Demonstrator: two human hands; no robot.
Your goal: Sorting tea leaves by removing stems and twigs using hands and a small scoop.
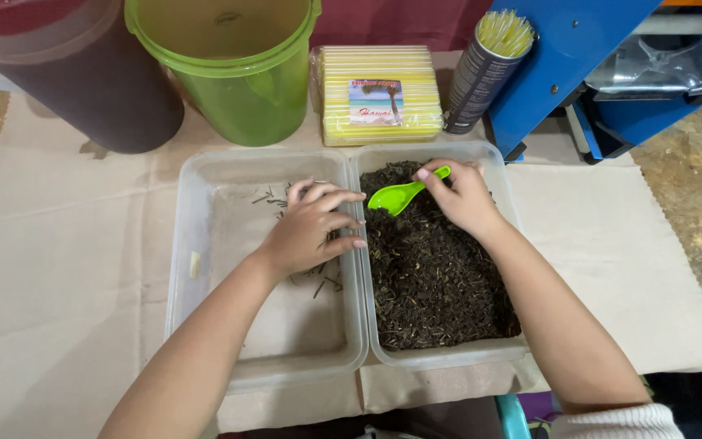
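Right hand (pixel 463 195) fingers pinched on green plastic spoon (pixel 404 193), bowl over dried tea leaves (pixel 432 268) in right clear tub (pixel 448 354). Left hand (pixel 310 228) loosely spread, empty, over left clear tub (pixel 205 244) with few stray leaves.

Premises appear to be a small drink-preparation stall or shop counter — not a household kitchen. Evidence, placed relative to the clear tub of loose dark tea leaves (pixel 440 276): directly behind it, a wrapped bulk pack of yellow straws (pixel 379 93); behind and right, a canister of straws (pixel 485 69) and a blue machine (pixel 578 57); behind and left, a green bucket (pixel 233 69) and a dark lidded container (pixel 83 73). The worn counter (pixel 692 187) is covered with paper sheeting (pixel 58 268).
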